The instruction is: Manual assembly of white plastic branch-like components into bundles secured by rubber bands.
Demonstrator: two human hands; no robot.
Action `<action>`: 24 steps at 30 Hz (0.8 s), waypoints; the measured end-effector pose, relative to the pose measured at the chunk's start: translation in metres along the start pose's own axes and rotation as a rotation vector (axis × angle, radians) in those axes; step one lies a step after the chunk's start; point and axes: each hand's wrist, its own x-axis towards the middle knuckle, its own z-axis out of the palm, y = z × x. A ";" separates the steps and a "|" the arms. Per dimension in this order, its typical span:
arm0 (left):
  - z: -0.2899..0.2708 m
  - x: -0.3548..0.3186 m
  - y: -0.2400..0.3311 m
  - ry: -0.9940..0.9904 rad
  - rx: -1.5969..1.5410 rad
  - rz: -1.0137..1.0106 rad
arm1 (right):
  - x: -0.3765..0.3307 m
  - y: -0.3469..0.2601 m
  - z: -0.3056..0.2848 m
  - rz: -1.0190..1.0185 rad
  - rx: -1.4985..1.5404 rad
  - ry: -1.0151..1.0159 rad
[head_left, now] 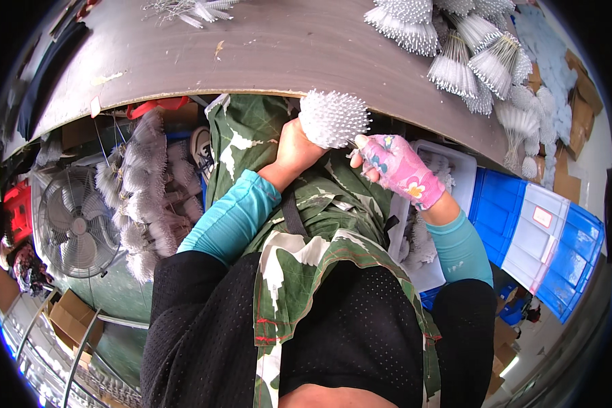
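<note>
My left hand is wrapped round a bundle of small white brushes, gripping it from below, with its round bristly head turned up near the table's edge. Just right of the bundle is my right hand, in a pink flowered fingerless glove. Its thumb and fingers are pinched together close to the bundle's lower right side. A thin dark tip shows at that pinch, too small to name. The stems of the held bundle are hidden by my left hand.
Bundles of white wire-stemmed brushes lie on the brown table at the far right, with more at its far edge. Hanging brush bundles and a fan stand left. To the right are a white bin and blue-and-white crates.
</note>
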 end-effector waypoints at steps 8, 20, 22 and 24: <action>0.001 0.001 0.000 0.010 0.007 0.016 | 0.003 0.008 0.005 0.022 0.084 0.028; 0.000 0.002 0.000 -0.003 0.054 0.073 | -0.004 -0.010 -0.011 0.006 -0.050 -0.073; -0.001 0.002 0.001 0.003 -0.019 0.007 | 0.002 -0.012 -0.016 -0.015 -0.174 -0.101; 0.000 0.002 0.003 -0.006 0.001 0.011 | 0.006 -0.010 -0.017 -0.041 -0.231 -0.097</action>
